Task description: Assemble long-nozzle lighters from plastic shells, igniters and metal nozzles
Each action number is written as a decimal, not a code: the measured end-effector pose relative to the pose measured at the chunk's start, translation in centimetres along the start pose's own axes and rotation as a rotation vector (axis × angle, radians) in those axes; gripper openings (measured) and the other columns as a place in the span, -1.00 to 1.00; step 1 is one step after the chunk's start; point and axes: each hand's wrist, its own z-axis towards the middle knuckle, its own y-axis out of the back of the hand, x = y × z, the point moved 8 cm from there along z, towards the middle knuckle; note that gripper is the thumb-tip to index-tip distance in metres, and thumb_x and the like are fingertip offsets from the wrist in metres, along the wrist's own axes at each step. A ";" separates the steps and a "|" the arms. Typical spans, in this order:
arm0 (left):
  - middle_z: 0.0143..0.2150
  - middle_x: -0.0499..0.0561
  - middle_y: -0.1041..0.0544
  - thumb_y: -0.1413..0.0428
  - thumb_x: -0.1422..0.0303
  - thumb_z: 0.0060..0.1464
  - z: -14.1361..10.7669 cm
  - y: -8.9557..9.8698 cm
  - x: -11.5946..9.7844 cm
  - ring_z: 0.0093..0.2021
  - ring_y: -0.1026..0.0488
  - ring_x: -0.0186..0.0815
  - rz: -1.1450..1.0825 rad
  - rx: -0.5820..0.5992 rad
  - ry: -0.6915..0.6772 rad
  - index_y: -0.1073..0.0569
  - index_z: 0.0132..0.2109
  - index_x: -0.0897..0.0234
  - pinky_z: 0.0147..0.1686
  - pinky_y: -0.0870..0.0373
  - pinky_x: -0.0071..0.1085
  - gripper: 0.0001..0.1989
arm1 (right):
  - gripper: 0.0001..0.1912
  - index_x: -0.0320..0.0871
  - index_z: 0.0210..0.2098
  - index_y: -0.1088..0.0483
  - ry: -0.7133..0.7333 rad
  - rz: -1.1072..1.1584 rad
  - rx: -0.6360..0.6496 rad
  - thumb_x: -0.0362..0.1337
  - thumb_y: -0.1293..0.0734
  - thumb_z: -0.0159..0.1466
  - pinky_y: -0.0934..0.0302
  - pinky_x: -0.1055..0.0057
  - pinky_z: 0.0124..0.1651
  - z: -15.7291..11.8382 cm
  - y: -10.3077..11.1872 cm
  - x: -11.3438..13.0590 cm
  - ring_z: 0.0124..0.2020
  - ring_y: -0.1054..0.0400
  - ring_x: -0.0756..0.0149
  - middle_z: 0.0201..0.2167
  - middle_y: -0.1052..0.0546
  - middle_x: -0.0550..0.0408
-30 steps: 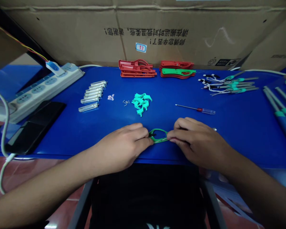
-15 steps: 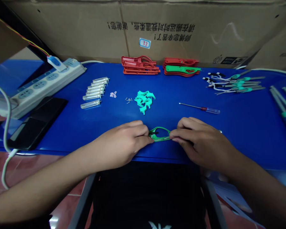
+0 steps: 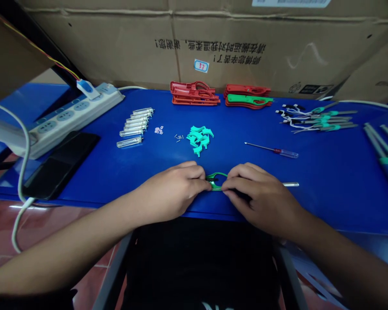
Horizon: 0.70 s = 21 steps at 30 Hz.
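Near the front edge of the table, both hands hold a green plastic lighter shell (image 3: 217, 188) with an open loop. My left hand (image 3: 174, 189) pinches its left end, where a small black part sits inside. The fingers of my right hand (image 3: 258, 193) close on the right side of the loop. A metal tube (image 3: 291, 184) sticks out beyond the right hand; whether it joins the shell is hidden. Farther back lie teal trigger pieces (image 3: 200, 137), small screws (image 3: 179, 137) and a screwdriver (image 3: 286, 153) with a clear handle.
Clear tanks (image 3: 129, 142) lie in a row at left, beside tiny pale pieces (image 3: 159, 130). Red shells (image 3: 194, 95) and a green-topped stack (image 3: 248, 100) stand by the cardboard box (image 3: 116, 47). Wired igniters (image 3: 330, 120) lie right. A phone (image 3: 60, 165) and power strip (image 3: 74, 112) are left.
The view has shifted slightly. My right hand has moved a little closer to my left, covering more of the loop, and more of the metal tube shows to its right.
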 end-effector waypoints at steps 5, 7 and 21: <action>-0.20 0.09 -0.50 0.00 0.55 0.26 0.2 0.2 -0.1 -0.16 -0.44 -0.27 0.003 0.010 -0.009 -0.57 -0.02 0.34 -0.07 -0.44 -0.35 -0.71 | -0.80 -0.17 -0.21 -0.48 0.006 -0.144 0.054 -0.34 -0.20 0.40 -0.22 0.19 -0.12 0.8 -0.2 0.8 -0.17 -0.31 0.19 -0.20 -0.49 0.00; -0.19 0.10 -0.51 0.01 0.55 0.27 0.2 0.1 -0.1 -0.16 -0.44 -0.27 0.015 0.017 -0.015 -0.57 -0.01 0.34 -0.07 -0.44 -0.35 -0.71 | -0.78 -0.16 -0.23 -0.49 0.022 -0.231 0.087 -0.34 -0.20 0.40 -0.20 0.18 -0.16 1.0 -0.3 1.2 -0.20 -0.30 0.17 -0.24 -0.49 0.00; -0.23 0.07 -0.49 0.02 0.55 0.27 0.1 0.0 0.0 -0.17 -0.46 -0.26 -0.012 0.045 0.012 -0.57 0.04 0.27 -0.11 -0.45 -0.33 -0.67 | -0.79 -0.08 -0.14 -0.52 -0.014 -0.163 -0.010 -0.29 -0.23 0.41 -0.23 0.22 -0.09 -1.3 0.8 -0.7 -0.14 -0.34 0.21 -0.15 -0.50 0.01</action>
